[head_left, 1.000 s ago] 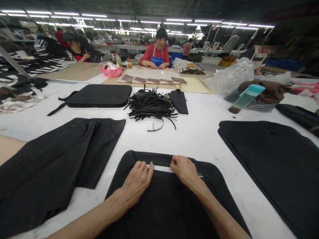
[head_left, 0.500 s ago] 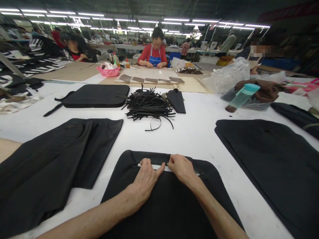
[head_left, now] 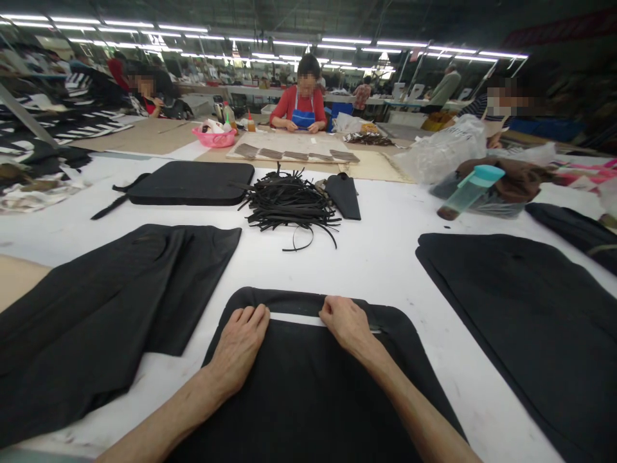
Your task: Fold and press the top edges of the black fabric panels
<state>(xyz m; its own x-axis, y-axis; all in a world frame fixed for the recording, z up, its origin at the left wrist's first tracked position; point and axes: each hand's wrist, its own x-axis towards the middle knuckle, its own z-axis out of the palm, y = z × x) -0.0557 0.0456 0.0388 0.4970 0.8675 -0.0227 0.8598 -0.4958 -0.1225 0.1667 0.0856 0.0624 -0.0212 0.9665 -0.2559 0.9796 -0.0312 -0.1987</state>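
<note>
A black panel of fabric or leather (head_left: 308, 386) with rounded corners lies in front of me. Near its far edge a long slot shows a white strip (head_left: 296, 319). At the slot's left end my left hand (head_left: 243, 341) rests with its fingers curled down on the black material. My right hand (head_left: 344, 321) pinches the black edge band farther along, its thumb and fingers pressed together. What lies between the fingertips of either hand is mostly hidden.
Black pieces (head_left: 159, 289) lie at left, and a black stack (head_left: 520, 308) at right. Beyond are a thick black pad (head_left: 193, 183), a heap of black strips (head_left: 292, 200) and a turquoise-capped bottle (head_left: 470, 191). A co-worker in red (head_left: 301, 106) sits across the table.
My left hand has slid left along the slot, from beside my right hand to the slot's left end, uncovering more white strip. My right hand has barely moved.
</note>
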